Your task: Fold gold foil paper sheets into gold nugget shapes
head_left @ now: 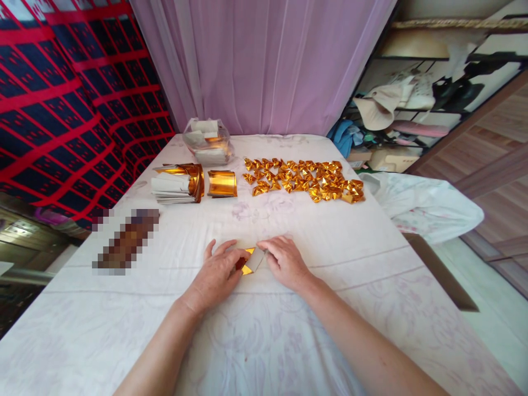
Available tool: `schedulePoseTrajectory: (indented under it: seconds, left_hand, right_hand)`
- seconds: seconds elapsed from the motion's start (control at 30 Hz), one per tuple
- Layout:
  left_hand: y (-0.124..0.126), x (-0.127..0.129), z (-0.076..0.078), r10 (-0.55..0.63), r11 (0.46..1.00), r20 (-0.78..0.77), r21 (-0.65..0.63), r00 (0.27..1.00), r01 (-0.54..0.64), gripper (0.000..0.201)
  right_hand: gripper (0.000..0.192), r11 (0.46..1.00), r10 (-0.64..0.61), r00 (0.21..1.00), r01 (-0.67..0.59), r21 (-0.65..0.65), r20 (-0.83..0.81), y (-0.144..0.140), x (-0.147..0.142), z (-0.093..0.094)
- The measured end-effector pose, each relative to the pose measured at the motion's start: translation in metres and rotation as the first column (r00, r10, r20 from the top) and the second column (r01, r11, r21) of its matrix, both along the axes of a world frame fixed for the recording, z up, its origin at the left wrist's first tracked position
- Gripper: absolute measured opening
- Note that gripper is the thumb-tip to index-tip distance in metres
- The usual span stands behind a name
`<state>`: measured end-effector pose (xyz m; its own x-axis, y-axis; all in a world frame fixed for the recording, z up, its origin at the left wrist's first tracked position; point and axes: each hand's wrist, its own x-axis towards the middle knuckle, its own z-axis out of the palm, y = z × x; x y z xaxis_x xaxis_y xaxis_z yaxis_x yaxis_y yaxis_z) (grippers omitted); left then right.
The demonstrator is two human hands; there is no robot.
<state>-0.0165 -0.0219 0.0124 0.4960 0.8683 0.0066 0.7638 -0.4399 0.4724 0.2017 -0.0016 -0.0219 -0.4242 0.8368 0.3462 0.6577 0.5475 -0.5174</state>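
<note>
A small sheet of gold foil paper [257, 258] with a pale grey back lies between my hands, two of its corners folded over so the gold side shows. My left hand [220, 269] has its thumb and index finger closed on the left end of the sheet, the other fingers spread. On the right end, my right hand [286, 263] pinches the edge between thumb and fingers. Beyond them lie a fanned stack of gold foil sheets [196, 181], a smaller stack of gold sheets [223, 183] and several rows of folded gold foil pieces [303, 177].
A clear plastic bag [208, 142] of more sheets stands at the table's far edge. The table [247, 341] has a pale flowered cloth. A blurred-out object [126, 242] lies at the left. Shelves [424, 110] and a white bag [433, 203] are on the right.
</note>
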Motion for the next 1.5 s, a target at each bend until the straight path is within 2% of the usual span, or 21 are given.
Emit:
schedulePoseTrajectory:
  seconds: [0.2,0.33,0.43,0.63,0.77,0.87,1.0,1.07,1.13,1.3,1.5]
  left_hand:
    - [0.002,0.0,0.001,-0.064,0.995,-0.018,0.072,0.998,0.065,0.047]
    - [0.004,-0.001,0.005,-0.099,0.992,-0.06,0.077,0.993,0.103,0.045]
    - [0.008,-0.001,0.011,-0.167,0.984,-0.09,0.055,0.982,0.172,0.04]
    - [0.018,-0.004,0.017,-0.263,0.962,-0.143,0.035,0.954,0.27,0.039]
    - [0.024,-0.005,0.014,-0.281,0.947,-0.167,0.111,0.945,0.301,0.041]
    - [0.023,-0.007,0.009,-0.25,0.939,-0.183,0.191,0.951,0.284,0.033]
    - [0.011,-0.008,0.001,-0.188,0.916,-0.201,0.318,0.961,0.246,0.031]
    - [0.0,-0.006,-0.004,-0.086,0.909,-0.167,0.39,0.982,0.146,0.037]
    - [-0.012,-0.002,-0.009,-0.059,0.921,-0.127,0.377,0.99,0.103,0.041]
    - [-0.031,0.005,-0.017,-0.005,0.949,-0.029,0.316,1.0,0.014,0.028]
    - [-0.037,0.007,-0.019,-0.04,0.942,0.003,0.332,0.999,0.037,0.025]
  right_hand:
    - [0.046,1.0,0.005,0.995,-0.006,-0.015,-0.1,0.0,0.003,-0.003]
    - [0.039,1.0,0.003,0.992,-0.004,-0.007,-0.122,0.001,0.004,-0.008]
    - [0.034,1.0,0.025,0.995,-0.025,0.005,-0.099,0.002,0.005,-0.01]
    - [0.017,0.984,0.09,0.996,-0.086,0.155,-0.019,0.0,0.006,-0.006]
    - [0.009,0.956,0.161,0.985,-0.172,0.238,0.066,-0.006,0.007,0.004]
    - [0.01,0.949,0.21,0.972,-0.228,0.217,0.105,-0.009,0.006,0.008]
    - [0.008,0.962,0.216,0.97,-0.231,0.144,0.109,-0.011,0.004,0.008]
    - [0.009,0.968,0.214,0.972,-0.224,0.11,0.099,-0.011,0.003,0.008]
    - [0.01,0.972,0.212,0.973,-0.219,0.085,0.089,-0.012,0.002,0.009]
    - [0.006,0.978,0.196,0.978,-0.2,0.057,0.075,-0.011,0.002,0.008]
    - [0.012,0.976,0.218,0.975,-0.219,0.017,0.045,-0.007,0.008,0.006]
